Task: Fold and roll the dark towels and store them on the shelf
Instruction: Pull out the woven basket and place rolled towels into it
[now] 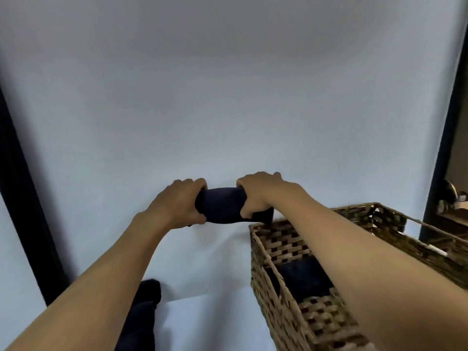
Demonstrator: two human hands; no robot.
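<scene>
Towel roll point(221, 205) between both hands' fingers point(200, 184)

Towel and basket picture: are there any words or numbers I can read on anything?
None: no word, number, label or sign shows anywhere.
The rolled dark towel, held at its ends by the left hand and right hand, is plain.
The wicker basket has no tag in view.
The small things at the far right edge are too blurred to read.
</scene>
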